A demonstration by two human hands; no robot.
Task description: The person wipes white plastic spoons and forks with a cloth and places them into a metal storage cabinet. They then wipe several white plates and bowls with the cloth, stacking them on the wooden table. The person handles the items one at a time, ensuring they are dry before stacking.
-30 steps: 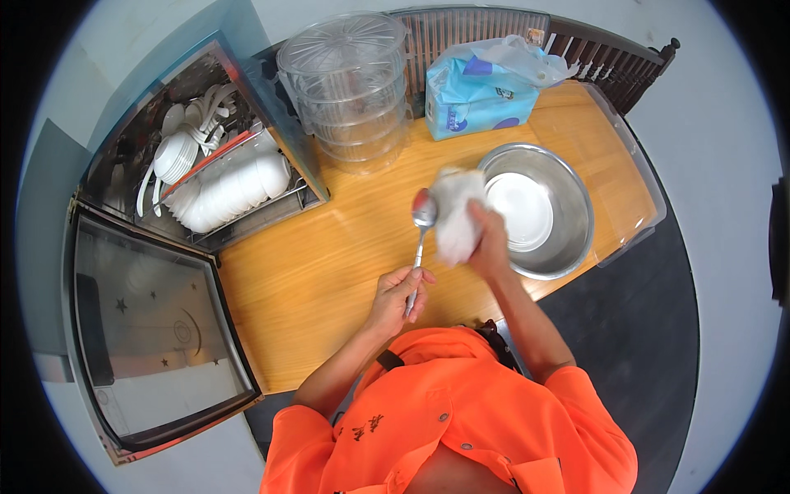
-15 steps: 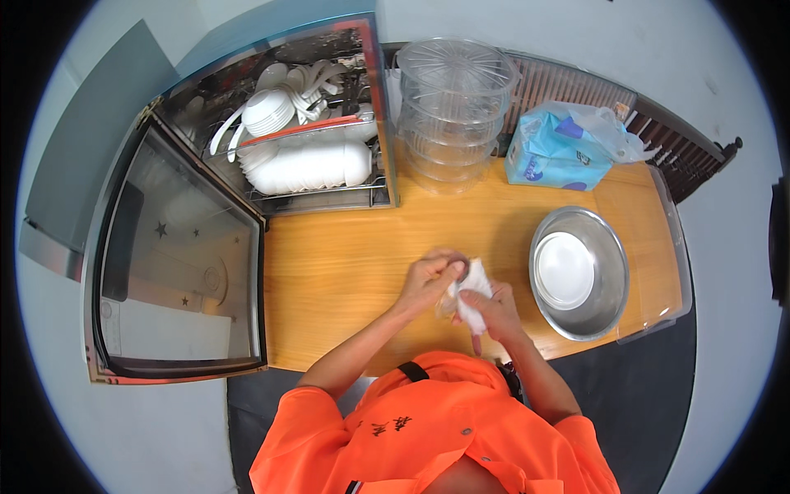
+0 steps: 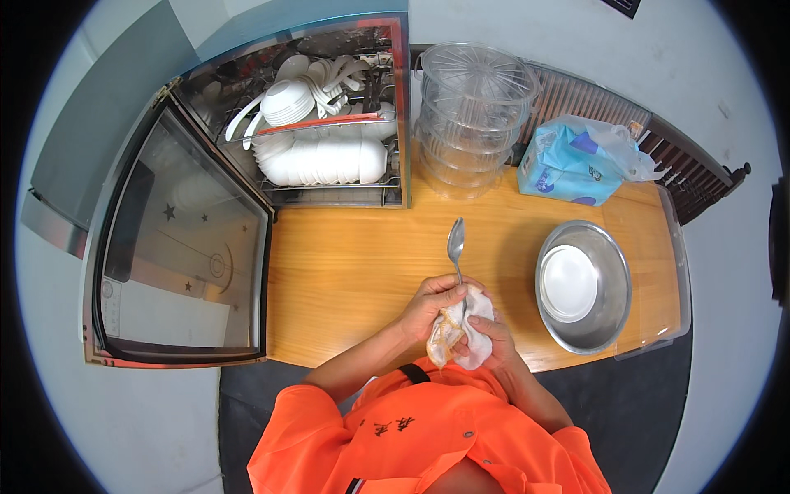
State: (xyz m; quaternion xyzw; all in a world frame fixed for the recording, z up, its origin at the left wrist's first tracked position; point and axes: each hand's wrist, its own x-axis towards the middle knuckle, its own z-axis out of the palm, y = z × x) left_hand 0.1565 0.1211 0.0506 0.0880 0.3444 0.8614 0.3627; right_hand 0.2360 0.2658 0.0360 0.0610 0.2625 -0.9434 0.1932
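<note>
Above the table (image 3: 354,263) near its front edge, the left hand (image 3: 436,303) has its fingers clamped on the handle of a metal spoon (image 3: 456,240), whose bowl points toward the far edge. The right hand (image 3: 498,342) has its fingers closed on a white cloth (image 3: 448,331) with yellowish patches, which hides the handle's lower end. A steel basin (image 3: 611,288) holding white crockery (image 3: 569,284) stands near the right edge

Bright, even light covers the worktop (image 3: 354,263), with a soft shadow left of the steel bowl (image 3: 609,276). Fisheye distortion bends edges near the black rim.
</note>
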